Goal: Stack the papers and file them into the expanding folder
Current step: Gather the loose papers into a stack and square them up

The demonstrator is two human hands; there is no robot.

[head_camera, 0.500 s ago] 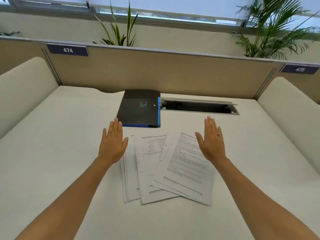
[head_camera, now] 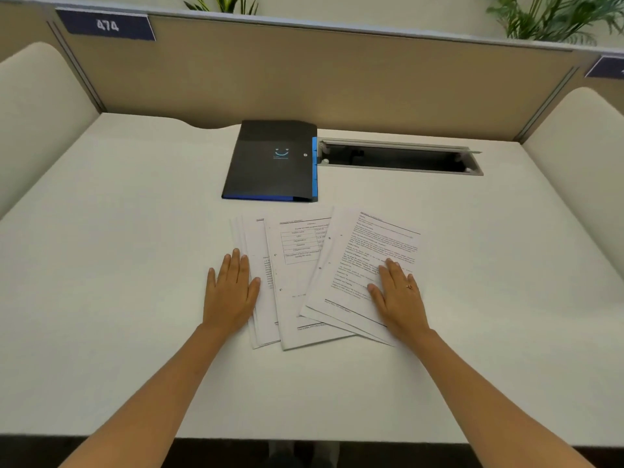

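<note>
Several printed white papers (head_camera: 304, 282) lie fanned out on the white desk (head_camera: 118, 265), overlapping one another. Beyond them rests a black expanding folder (head_camera: 270, 163) with blue edges, closed and flat. My left hand (head_camera: 233, 292) lies palm down on the left edge of the fan, fingers spread a little, half on the desk. My right hand (head_camera: 398, 292), wearing a ring, is flat on the rightmost sheets near their lower right. Neither hand grips anything.
An open cable slot (head_camera: 398, 158) is set into the desk right of the folder. A tan partition (head_camera: 320, 79) with a "474" label (head_camera: 107, 26) closes the back. Padded cream side panels (head_camera: 37, 106) flank the desk. Plants stand behind the partition.
Both hands have come down from hovering above the papers' far edge and now rest flat on them. The view has tilted down and closer to the desk.
</note>
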